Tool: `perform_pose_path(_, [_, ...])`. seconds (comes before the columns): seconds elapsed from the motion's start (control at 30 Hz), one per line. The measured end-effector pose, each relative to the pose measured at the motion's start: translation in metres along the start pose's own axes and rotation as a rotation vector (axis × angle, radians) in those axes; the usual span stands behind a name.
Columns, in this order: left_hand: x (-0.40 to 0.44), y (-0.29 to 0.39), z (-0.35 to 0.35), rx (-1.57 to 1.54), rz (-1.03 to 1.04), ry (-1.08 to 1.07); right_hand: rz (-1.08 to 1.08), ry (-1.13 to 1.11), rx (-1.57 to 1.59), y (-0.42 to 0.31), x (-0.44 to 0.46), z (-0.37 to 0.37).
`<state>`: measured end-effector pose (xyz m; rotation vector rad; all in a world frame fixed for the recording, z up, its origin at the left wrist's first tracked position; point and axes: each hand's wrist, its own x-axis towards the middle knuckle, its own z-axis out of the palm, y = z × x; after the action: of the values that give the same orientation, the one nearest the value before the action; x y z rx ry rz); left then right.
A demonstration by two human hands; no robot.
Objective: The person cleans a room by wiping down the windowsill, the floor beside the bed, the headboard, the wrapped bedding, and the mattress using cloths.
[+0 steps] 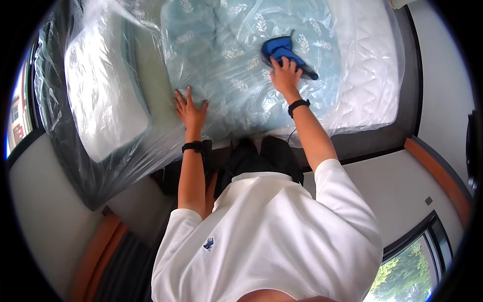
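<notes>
Clear plastic sheeting [201, 75] covers a bed with a pale blue, leaf-patterned cover [236, 30]. My left hand [191, 111] lies on the plastic with its fingers spread, holding nothing, near the edge of the patterned cover. Further right, my right hand [286, 78] has its fingers over a blue and black handheld tool [280, 49], which rests on the plastic. The tool's black end sticks out to the right of the fingers. What kind of tool it is, I cannot tell.
White pillows [103, 90] lie under the plastic on the left, and a white quilted mattress part [365, 65] shows on the right. A dark bed frame [410, 100] edges it. Windows [410, 272] appear at lower right and far left.
</notes>
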<state>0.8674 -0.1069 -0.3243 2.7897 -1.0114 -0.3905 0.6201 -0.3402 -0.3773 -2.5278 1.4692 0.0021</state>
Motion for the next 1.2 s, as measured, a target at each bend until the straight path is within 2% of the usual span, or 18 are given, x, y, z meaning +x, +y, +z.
perform_pose_path(0.07, [0.011, -0.009, 0.014, -0.044, 0.010, -0.004, 0.161, -0.007, -0.079, 0.035, 0.005, -0.005])
perform_pose_path(0.23, [0.012, -0.015, 0.029, -0.092, -0.013, -0.023, 0.537, -0.099, 0.050, 0.085, -0.003, -0.017])
perform_pose_path(0.37, [0.016, -0.019, 0.031, -0.095, -0.028, -0.019, 0.494, -0.123, 0.167, 0.082, -0.030, -0.004])
perform_pose_path(0.47, [0.015, -0.016, 0.029, -0.145, -0.018, 0.007, 0.494, -0.133, 0.220, 0.046, -0.054, 0.012])
perform_pose_path(0.53, [0.012, -0.019, 0.030, -0.164, -0.031, 0.006, 0.476, -0.195, 0.220, 0.010, -0.077, 0.017])
perform_pose_path(0.6, [0.007, -0.024, 0.033, -0.178, 0.030, 0.060, 0.361, -0.283, 0.264, -0.010, -0.117, 0.035])
perform_pose_path(0.73, [0.004, -0.025, 0.018, -0.267, 0.025, 0.050, 0.348, -0.489, 0.325, -0.011, -0.151, 0.071])
perform_pose_path(0.77, [0.003, -0.028, 0.017, -0.243, 0.018, 0.021, 0.307, -0.399, 0.288, -0.011, -0.149, 0.068])
perform_pose_path(0.8, [0.001, -0.030, 0.016, -0.218, 0.011, -0.013, 0.289, -0.402, 0.270, -0.010, -0.139, 0.064])
perform_pose_path(0.87, [-0.001, -0.038, 0.022, -0.276, 0.022, 0.021, 0.268, -0.262, 0.505, -0.005, -0.114, 0.057])
perform_pose_path(0.9, [-0.001, -0.039, 0.027, -0.316, 0.048, 0.057, 0.300, -0.159, 0.522, -0.016, -0.100, 0.039])
perform_pose_path(0.97, [-0.001, -0.041, 0.031, -0.362, 0.050, 0.070, 0.279, -0.132, 0.629, -0.029, -0.067, 0.009])
perform_pose_path(1.0, [0.000, -0.046, 0.030, -0.384, 0.084, 0.082, 0.251, -0.089, 0.760, -0.035, -0.051, 0.004])
perform_pose_path(1.07, [0.000, -0.045, 0.024, -0.333, 0.059, 0.074, 0.216, -0.093, 0.824, -0.046, -0.029, 0.006])
perform_pose_path(1.1, [-0.003, -0.045, 0.026, -0.280, 0.062, 0.063, 0.226, -0.109, 0.821, -0.050, -0.040, 0.007])
perform_pose_path(1.17, [-0.002, -0.045, 0.026, -0.261, 0.056, 0.049, 0.056, -0.146, 0.345, -0.060, -0.056, 0.006])
perform_pose_path(1.2, [-0.001, -0.045, 0.026, -0.245, 0.047, 0.051, 0.143, -0.222, 0.236, -0.071, -0.072, -0.003])
